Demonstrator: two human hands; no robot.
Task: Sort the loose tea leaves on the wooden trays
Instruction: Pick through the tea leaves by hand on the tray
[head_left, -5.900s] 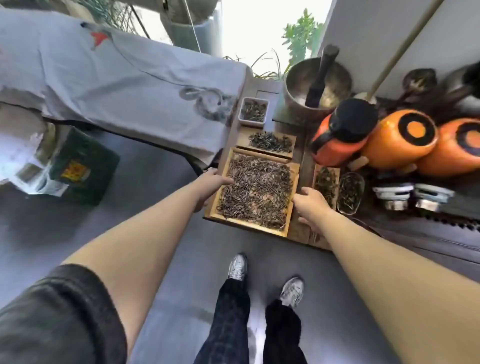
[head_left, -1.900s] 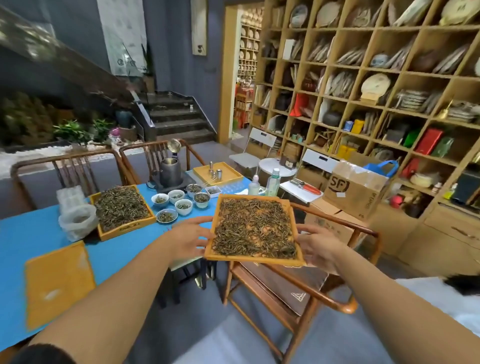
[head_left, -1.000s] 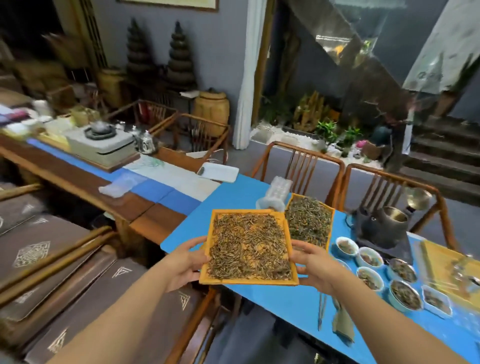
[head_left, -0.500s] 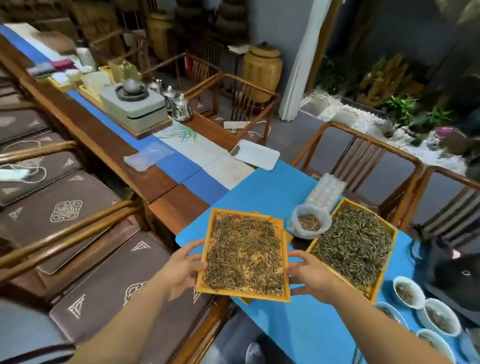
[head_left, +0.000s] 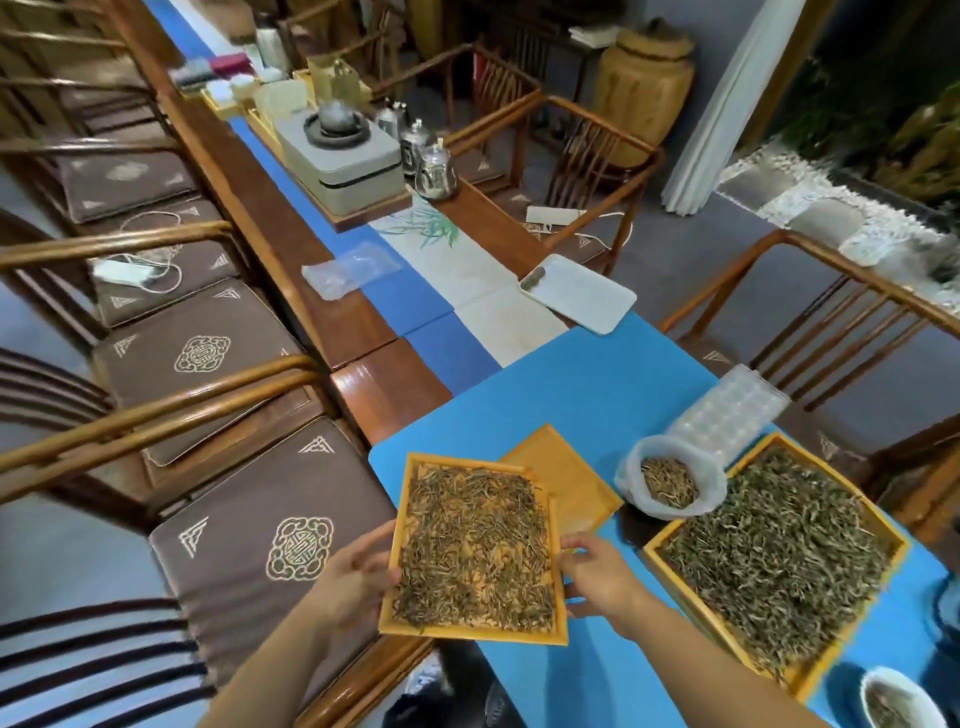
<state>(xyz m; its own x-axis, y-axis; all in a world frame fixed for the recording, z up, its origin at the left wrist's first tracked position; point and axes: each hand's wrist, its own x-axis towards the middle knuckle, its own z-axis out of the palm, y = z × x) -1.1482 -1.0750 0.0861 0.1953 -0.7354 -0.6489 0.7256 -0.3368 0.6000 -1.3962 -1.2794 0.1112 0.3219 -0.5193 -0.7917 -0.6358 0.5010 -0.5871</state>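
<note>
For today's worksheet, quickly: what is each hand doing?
Left hand: gripping the rectangular wooden tray of dark tea leaves, left edge.
Right hand: gripping its right edge.

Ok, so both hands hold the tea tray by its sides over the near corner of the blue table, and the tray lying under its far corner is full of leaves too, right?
Not quite. In the head view the left hand and right hand do hold the tea tray by its sides at the blue table corner, but the tray under its far corner is empty.
</note>
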